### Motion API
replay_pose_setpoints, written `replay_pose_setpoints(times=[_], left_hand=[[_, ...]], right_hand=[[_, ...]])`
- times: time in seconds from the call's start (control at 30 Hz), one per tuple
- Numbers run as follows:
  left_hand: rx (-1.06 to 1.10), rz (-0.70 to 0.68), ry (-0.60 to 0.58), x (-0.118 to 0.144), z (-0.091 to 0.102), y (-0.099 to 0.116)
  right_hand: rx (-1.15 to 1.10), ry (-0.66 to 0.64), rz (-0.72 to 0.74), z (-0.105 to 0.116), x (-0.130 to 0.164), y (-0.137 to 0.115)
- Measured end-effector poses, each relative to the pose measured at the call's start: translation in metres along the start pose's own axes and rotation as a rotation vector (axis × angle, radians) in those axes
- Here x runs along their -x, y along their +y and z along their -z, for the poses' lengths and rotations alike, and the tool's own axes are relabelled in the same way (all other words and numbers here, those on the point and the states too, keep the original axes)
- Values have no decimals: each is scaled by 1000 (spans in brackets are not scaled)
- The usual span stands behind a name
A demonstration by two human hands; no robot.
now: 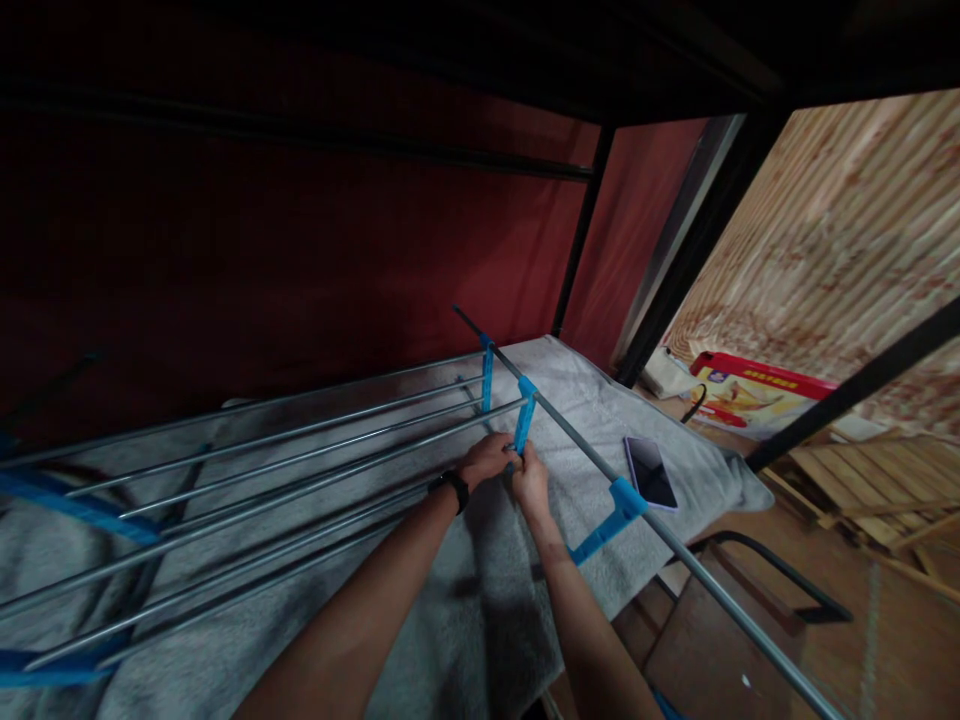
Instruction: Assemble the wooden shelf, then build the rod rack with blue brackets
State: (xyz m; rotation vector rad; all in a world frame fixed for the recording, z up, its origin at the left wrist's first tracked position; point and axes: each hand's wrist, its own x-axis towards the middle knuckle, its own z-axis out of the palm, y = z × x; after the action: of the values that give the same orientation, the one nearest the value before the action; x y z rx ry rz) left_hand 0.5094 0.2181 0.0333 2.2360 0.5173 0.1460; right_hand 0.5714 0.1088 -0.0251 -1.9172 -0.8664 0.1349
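The left hand (486, 461), with a black band at its wrist, and the right hand (530, 480) meet at the lower end of a blue plastic connector (524, 415). Both are curled closed around that lower end and the rod ends beside it, fingertips touching each other; which hand has the plastic and which the metal cannot be told apart in the dim light. The connector stands tilted, its top clipped onto a long grey cross rod (585, 455) that runs diagonally from the far middle down toward the lower right corner.

The connector belongs to a metal drying rack (247, 470) lying flat on the bed. Its thin parallel rods stretch from the hands away to the left, where more blue plastic pieces show at the left edge. A second blue connector (487, 375) sits further up the cross rod, and a third blue bracket (611, 515) grips the same rod just right of the right forearm.

Under the rack lies a grey towel-like cover (480, 600) spread over the bed. A dark phone (650, 472) rests face up on the cover, just beyond the cross rod, near the bed's right edge. Past the bed's corner, a red and yellow box (750, 395) lies on the floor beside a pale wooden wall. A black frame post (581, 235) rises behind the bed against a dark red wall
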Motion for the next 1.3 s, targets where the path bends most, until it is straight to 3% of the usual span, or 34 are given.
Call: replay_pose_setpoints(times=[0.9, 1.3], left_hand=[[-51, -25, 25, 7, -4, 1], [-167, 68, 40, 9, -3, 10]], right_hand=[[-18, -4, 17, 1, 2, -5], [36, -4, 32, -2, 7, -4]])
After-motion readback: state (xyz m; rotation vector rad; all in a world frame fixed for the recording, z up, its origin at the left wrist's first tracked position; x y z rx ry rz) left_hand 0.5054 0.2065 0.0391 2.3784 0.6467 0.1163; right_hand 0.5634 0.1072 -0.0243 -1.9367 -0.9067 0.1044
